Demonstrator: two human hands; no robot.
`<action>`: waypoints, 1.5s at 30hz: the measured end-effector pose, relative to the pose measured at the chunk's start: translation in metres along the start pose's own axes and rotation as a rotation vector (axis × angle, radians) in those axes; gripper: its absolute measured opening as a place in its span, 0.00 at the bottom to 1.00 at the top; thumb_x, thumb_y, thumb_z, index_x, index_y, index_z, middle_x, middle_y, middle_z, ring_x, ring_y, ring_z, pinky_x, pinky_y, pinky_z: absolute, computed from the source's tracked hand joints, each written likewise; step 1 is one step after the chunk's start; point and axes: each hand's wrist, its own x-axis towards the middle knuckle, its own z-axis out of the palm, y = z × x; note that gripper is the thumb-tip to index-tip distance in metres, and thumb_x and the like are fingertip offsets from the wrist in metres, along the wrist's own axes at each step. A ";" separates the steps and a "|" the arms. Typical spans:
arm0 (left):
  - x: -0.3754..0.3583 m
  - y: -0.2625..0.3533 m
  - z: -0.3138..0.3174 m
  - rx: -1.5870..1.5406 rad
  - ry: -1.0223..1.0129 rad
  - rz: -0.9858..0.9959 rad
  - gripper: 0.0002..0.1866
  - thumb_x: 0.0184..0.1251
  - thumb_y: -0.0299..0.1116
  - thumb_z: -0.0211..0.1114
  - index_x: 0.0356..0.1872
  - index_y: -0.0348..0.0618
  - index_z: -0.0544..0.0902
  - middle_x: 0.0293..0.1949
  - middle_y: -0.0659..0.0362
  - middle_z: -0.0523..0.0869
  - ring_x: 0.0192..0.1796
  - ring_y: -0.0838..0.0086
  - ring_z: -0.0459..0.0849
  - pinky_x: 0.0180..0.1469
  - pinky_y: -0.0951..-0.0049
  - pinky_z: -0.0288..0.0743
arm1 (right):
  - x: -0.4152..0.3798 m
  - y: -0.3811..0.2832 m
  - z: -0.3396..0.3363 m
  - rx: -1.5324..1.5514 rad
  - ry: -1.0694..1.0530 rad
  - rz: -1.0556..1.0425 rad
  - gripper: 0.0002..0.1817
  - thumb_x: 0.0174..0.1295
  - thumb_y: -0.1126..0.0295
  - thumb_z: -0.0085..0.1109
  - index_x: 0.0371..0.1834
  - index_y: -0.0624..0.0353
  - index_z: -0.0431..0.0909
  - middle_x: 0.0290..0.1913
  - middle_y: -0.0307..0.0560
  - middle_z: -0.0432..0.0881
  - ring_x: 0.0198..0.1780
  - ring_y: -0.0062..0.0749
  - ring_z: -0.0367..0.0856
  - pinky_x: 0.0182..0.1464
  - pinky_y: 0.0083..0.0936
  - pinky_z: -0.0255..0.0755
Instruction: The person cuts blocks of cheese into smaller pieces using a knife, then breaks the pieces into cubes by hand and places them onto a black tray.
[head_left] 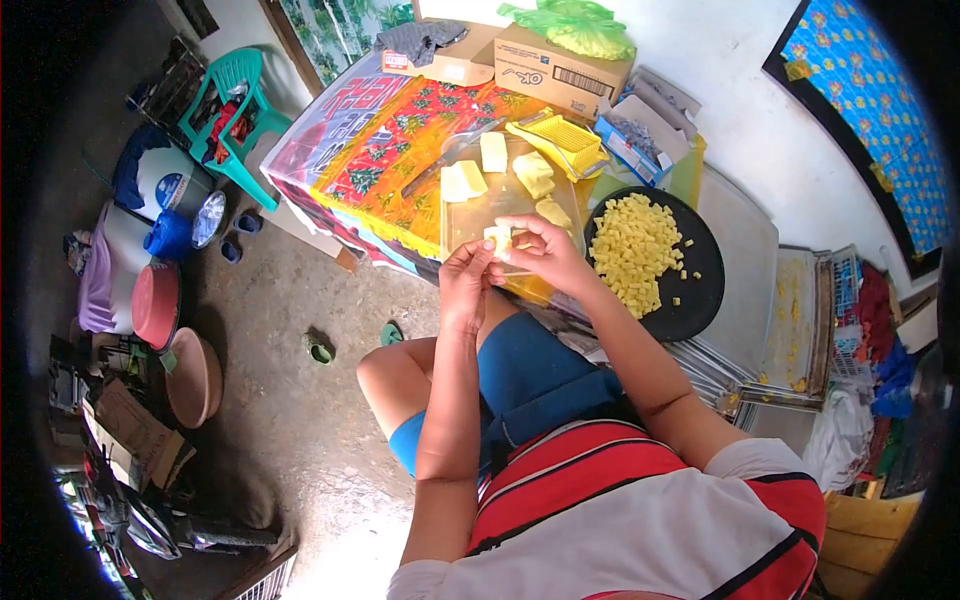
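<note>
Both hands meet over the near edge of a cutting board. My left hand and my right hand pinch a small pale yellow piece between their fingertips. Farther back on the board lie pale yellow blocks, and a knife rests at its left side. To the right, a round black tray holds a heap of small yellow cubes.
Behind the board are a yellow basket, an open blue and white box and cardboard boxes. Metal trays stand at the right. A green chair and basins are at the left.
</note>
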 end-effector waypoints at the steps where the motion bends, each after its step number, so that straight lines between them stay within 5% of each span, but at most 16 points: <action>1: -0.001 0.000 0.001 -0.026 0.001 -0.002 0.10 0.67 0.34 0.64 0.40 0.37 0.80 0.26 0.60 0.83 0.24 0.78 0.80 0.29 0.78 0.78 | 0.000 0.000 0.000 0.049 0.010 0.024 0.23 0.60 0.78 0.61 0.60 0.63 0.71 0.51 0.43 0.79 0.47 0.22 0.79 0.49 0.21 0.76; 15: -0.008 0.004 0.000 -0.267 -0.035 -0.072 0.13 0.72 0.33 0.55 0.46 0.33 0.79 0.31 0.54 0.85 0.26 0.74 0.83 0.30 0.74 0.81 | 0.006 0.010 -0.003 0.164 0.200 0.065 0.19 0.60 0.75 0.61 0.55 0.60 0.76 0.47 0.47 0.82 0.44 0.26 0.82 0.44 0.25 0.76; 18: -0.006 0.003 -0.003 -0.317 -0.047 -0.069 0.13 0.72 0.33 0.54 0.47 0.32 0.79 0.31 0.53 0.85 0.27 0.74 0.83 0.32 0.72 0.81 | 0.020 0.027 -0.004 -0.603 0.171 -0.075 0.18 0.53 0.75 0.64 0.50 0.54 0.80 0.45 0.48 0.83 0.43 0.36 0.83 0.43 0.31 0.75; 21: -0.008 0.005 -0.001 -0.344 -0.098 -0.063 0.13 0.72 0.32 0.54 0.47 0.32 0.79 0.31 0.54 0.85 0.27 0.73 0.83 0.33 0.71 0.81 | 0.027 0.036 0.007 -0.650 0.070 -0.067 0.17 0.49 0.74 0.66 0.45 0.52 0.82 0.45 0.51 0.83 0.44 0.45 0.82 0.45 0.36 0.73; 24: -0.011 0.011 0.000 -0.300 -0.140 -0.033 0.13 0.71 0.32 0.55 0.47 0.32 0.79 0.31 0.54 0.85 0.27 0.73 0.82 0.34 0.72 0.81 | 0.024 0.020 0.012 -1.084 0.022 -0.169 0.16 0.52 0.70 0.65 0.46 0.53 0.81 0.46 0.50 0.83 0.46 0.48 0.81 0.47 0.35 0.73; 27: -0.018 0.016 0.002 -0.267 -0.140 0.008 0.12 0.69 0.30 0.58 0.47 0.33 0.80 0.31 0.55 0.85 0.27 0.74 0.82 0.33 0.74 0.80 | 0.026 0.032 0.006 -1.005 0.149 -0.311 0.14 0.56 0.65 0.63 0.46 0.52 0.82 0.46 0.51 0.83 0.48 0.46 0.81 0.47 0.35 0.74; 30: -0.021 0.017 0.004 -0.225 -0.122 0.037 0.11 0.66 0.26 0.62 0.48 0.34 0.80 0.32 0.56 0.85 0.27 0.76 0.82 0.34 0.77 0.79 | 0.029 0.038 -0.003 -0.608 0.202 -0.233 0.14 0.62 0.63 0.60 0.50 0.53 0.81 0.46 0.46 0.84 0.47 0.36 0.82 0.45 0.29 0.75; 33: -0.021 0.013 0.015 0.026 -0.059 0.153 0.12 0.64 0.24 0.64 0.48 0.34 0.81 0.34 0.58 0.86 0.28 0.78 0.81 0.37 0.78 0.79 | 0.013 -0.011 -0.007 0.172 0.098 0.229 0.16 0.65 0.64 0.60 0.53 0.57 0.78 0.46 0.42 0.84 0.45 0.25 0.81 0.44 0.23 0.75; 35: -0.021 0.009 0.021 0.234 -0.053 0.260 0.14 0.62 0.21 0.65 0.49 0.34 0.80 0.38 0.58 0.86 0.32 0.78 0.82 0.39 0.79 0.78 | 0.002 -0.033 -0.010 0.173 0.006 0.232 0.17 0.66 0.66 0.58 0.55 0.60 0.76 0.46 0.41 0.83 0.45 0.21 0.81 0.45 0.21 0.75; 39: -0.030 0.012 0.043 0.152 -0.195 0.329 0.14 0.62 0.19 0.64 0.49 0.32 0.80 0.38 0.57 0.85 0.40 0.74 0.84 0.38 0.78 0.76 | -0.010 -0.045 -0.011 0.203 0.006 0.169 0.16 0.64 0.73 0.60 0.54 0.63 0.76 0.43 0.42 0.83 0.43 0.21 0.81 0.45 0.19 0.76; 45: -0.037 0.012 0.044 0.094 -0.081 0.211 0.12 0.64 0.24 0.65 0.48 0.32 0.80 0.36 0.57 0.84 0.31 0.77 0.81 0.36 0.79 0.76 | -0.020 -0.053 -0.017 0.240 0.099 0.111 0.12 0.62 0.75 0.61 0.49 0.64 0.78 0.39 0.42 0.83 0.40 0.21 0.81 0.43 0.19 0.78</action>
